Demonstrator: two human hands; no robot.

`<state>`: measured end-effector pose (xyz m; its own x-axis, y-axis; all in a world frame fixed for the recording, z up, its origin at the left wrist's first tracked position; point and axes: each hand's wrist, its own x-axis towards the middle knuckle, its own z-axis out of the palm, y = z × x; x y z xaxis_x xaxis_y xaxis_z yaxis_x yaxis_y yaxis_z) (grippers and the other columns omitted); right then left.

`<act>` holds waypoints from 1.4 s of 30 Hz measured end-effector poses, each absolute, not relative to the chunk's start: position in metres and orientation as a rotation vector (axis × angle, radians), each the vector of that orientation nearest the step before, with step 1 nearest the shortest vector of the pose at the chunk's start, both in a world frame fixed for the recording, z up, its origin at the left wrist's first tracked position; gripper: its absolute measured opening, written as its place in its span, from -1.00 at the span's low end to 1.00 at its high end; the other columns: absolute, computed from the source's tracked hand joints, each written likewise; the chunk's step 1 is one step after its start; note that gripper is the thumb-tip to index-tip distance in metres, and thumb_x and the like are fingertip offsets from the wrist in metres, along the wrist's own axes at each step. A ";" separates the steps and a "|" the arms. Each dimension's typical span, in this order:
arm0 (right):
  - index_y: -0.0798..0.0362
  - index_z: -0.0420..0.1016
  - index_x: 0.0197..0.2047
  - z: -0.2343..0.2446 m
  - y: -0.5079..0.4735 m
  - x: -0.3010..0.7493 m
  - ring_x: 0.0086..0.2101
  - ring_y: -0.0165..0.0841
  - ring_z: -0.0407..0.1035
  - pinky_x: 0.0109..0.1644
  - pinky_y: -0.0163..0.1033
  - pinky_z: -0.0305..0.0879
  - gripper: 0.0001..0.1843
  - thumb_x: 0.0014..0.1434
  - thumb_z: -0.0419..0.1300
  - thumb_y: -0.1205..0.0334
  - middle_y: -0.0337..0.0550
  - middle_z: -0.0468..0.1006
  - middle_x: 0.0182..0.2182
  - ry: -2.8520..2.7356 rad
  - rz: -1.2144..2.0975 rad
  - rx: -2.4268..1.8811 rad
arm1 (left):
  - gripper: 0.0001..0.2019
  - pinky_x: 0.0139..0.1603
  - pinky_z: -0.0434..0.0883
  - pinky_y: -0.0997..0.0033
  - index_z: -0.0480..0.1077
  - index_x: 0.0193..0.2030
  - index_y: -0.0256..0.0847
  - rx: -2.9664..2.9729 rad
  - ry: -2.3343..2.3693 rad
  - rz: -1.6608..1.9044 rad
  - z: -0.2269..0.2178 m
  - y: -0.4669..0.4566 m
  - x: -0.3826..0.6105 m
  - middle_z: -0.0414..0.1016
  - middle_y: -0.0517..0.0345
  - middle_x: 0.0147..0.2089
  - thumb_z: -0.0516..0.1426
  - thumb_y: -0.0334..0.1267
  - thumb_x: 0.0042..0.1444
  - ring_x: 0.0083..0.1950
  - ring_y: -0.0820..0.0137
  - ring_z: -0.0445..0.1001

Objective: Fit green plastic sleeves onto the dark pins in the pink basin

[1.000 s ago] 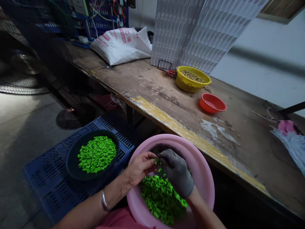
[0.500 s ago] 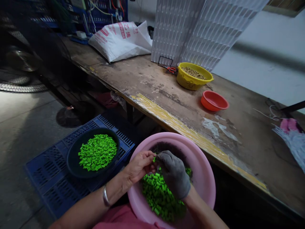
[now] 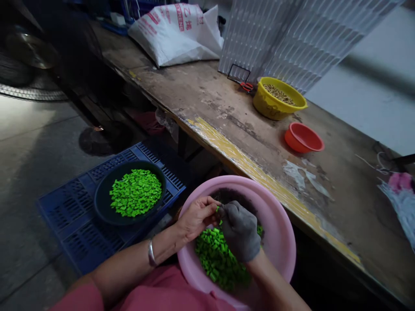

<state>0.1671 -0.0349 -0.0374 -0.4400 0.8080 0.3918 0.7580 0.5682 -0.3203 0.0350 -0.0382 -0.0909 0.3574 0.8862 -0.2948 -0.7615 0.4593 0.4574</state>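
Observation:
Over a pink basin [image 3: 280,242], both hands meet at their fingertips. My left hand [image 3: 199,218], bare with a silver bangle at the wrist, pinches a small green plastic piece [image 3: 218,209]. My right hand [image 3: 240,231], in a grey glove, is closed against the same spot; its fingertips are mostly hidden, and what they grip there cannot be made out. Below them, green tube-like pieces [image 3: 212,246] heap in the basin beside a dark patch of small bits [image 3: 228,195]. To the left, a dark round tub [image 3: 100,207] holds many flatter-looking green pieces [image 3: 136,192].
The dark tub rests on a blue slatted crate [image 3: 65,216]. A wooden table [image 3: 207,95] runs diagonally, bearing a white sack [image 3: 175,39], red-handled scissors [image 3: 247,87], a yellow basin [image 3: 275,106] of small brass-coloured parts and a red bowl [image 3: 303,138]. A fan [image 3: 32,52] stands far left.
The view has tilted down and shifted, so the table items sit higher and farther right. Both hands stay together over the basin, the left thumb and fingers slightly shifted around the green piece.

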 end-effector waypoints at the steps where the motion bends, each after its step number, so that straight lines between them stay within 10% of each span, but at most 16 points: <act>1: 0.06 0.35 -0.49 -0.036 -0.034 0.167 -0.52 -0.41 0.26 -0.41 -0.28 0.10 -0.71 0.27 0.02 0.33 -0.20 0.38 -0.55 -2.328 0.141 -1.271 | -0.66 -0.55 0.27 0.52 0.38 -0.37 -0.30 0.260 0.548 1.079 -0.091 -0.038 0.034 0.39 0.23 -0.54 0.37 -0.14 -0.14 -0.57 0.54 0.32; 10: 0.02 0.49 -0.15 -0.017 -0.026 0.174 -0.25 -0.32 0.46 -0.16 -0.25 0.36 -0.84 0.24 0.11 0.30 -0.14 0.58 -0.25 -2.337 0.498 -1.224 | -0.66 -0.56 0.21 0.51 0.36 -0.37 -0.28 0.216 0.535 1.039 -0.087 -0.041 0.025 0.33 0.25 -0.57 0.34 -0.09 -0.09 -0.59 0.54 0.29; 29: 0.05 0.37 -0.43 -0.022 -0.035 0.167 -0.47 -0.28 0.24 -0.38 -0.20 0.04 -0.87 0.13 0.07 0.34 -0.10 0.40 -0.51 -2.714 -0.073 -1.280 | -0.62 -0.58 0.23 0.56 0.33 -0.44 -0.27 0.301 0.679 1.131 -0.078 -0.046 0.034 0.33 0.28 -0.59 0.35 -0.03 -0.13 -0.58 0.55 0.27; 42: 0.07 0.32 -0.48 -0.017 -0.024 0.168 -0.60 -0.49 0.08 -0.56 -0.37 0.03 -0.54 0.28 0.01 -0.11 -0.35 0.22 -0.62 -1.958 1.846 -1.203 | -0.85 -0.38 0.32 0.47 0.48 -0.29 -0.24 1.048 0.903 1.264 -0.078 -0.068 0.003 0.42 0.17 -0.47 0.17 -0.20 0.15 -0.45 0.46 0.38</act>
